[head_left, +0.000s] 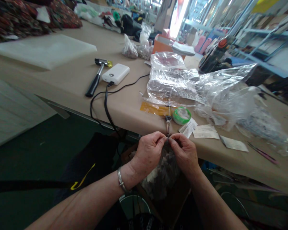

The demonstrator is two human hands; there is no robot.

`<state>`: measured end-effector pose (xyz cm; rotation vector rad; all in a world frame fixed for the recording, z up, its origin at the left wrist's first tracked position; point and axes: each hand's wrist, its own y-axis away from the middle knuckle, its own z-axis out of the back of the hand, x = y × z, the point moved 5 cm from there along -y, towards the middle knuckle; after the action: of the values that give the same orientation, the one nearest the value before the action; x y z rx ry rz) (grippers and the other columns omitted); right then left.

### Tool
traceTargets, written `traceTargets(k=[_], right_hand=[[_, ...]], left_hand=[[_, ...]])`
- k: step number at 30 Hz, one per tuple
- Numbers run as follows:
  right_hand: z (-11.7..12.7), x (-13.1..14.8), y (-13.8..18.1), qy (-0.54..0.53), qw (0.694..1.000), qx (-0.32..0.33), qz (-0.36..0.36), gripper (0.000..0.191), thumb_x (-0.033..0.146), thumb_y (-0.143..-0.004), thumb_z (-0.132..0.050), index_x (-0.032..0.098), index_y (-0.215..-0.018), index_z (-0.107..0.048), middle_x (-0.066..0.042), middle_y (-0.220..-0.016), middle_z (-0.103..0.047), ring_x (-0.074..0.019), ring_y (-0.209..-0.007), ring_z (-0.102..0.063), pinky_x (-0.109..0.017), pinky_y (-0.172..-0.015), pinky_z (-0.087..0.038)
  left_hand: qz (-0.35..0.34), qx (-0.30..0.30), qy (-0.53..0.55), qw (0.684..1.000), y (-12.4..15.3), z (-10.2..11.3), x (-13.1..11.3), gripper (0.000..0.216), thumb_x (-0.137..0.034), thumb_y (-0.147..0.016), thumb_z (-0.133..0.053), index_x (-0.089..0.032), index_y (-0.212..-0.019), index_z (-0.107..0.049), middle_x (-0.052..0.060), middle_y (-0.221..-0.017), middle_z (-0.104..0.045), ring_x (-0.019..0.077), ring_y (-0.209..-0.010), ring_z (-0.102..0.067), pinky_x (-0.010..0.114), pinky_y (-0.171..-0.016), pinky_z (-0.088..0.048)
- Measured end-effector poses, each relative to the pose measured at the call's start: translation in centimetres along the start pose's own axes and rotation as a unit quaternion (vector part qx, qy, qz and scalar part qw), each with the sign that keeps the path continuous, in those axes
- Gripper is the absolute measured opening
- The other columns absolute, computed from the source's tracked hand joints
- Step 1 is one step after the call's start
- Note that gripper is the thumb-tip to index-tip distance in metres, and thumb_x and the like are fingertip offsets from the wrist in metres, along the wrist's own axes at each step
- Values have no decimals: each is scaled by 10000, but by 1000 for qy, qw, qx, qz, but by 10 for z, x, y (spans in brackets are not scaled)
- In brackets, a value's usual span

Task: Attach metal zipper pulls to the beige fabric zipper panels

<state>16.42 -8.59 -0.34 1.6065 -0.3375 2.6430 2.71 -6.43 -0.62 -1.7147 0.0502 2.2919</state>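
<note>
My left hand (150, 148) and my right hand (185, 150) meet just off the table's front edge, thumbs and forefingers pinched. Between the fingertips is something small and dark that I cannot make out. Right beyond them a thin metal rod tool (168, 123) lies on the table, pointing toward me. Beside it stands a green round tub (181, 115) with whitish contents. Beneath my hands is a cardboard box (175, 204) holding many pale, translucent pieces (159, 182).
Clear plastic bags (172, 80) spread across the table's right half. Paper slips (205, 131) and tweezers (262, 153) lie near the front edge. A hammer (96, 78) and a white power bank (116, 73) with a black cable (106, 103) lie left. An orange box (158, 44) stands behind.
</note>
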Motion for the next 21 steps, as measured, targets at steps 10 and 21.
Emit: traceTargets(k=[10, 21], right_hand=[[0, 1, 2, -6, 1000, 0, 3, 128, 304, -835, -574, 186, -807, -617, 28, -646, -604, -111, -590, -547, -210, -569, -439], [55, 7, 17, 397, 877, -87, 256, 269, 255, -849, -599, 150, -1097, -618, -114, -1071, -654, -261, -1018, -566, -401, -891, -454]], left_hand=[[6, -1, -4, 1000, -1, 0, -2, 223, -264, -883, -481, -163, -739, -618, -17, -672, -601, 92, -626, -513, 196, -618, -387], [45, -12, -87, 995, 14, 9, 36, 376, -343, -846, -530, -137, -1144, -634, 113, -1161, -662, 234, -1058, -611, 338, -940, -440]])
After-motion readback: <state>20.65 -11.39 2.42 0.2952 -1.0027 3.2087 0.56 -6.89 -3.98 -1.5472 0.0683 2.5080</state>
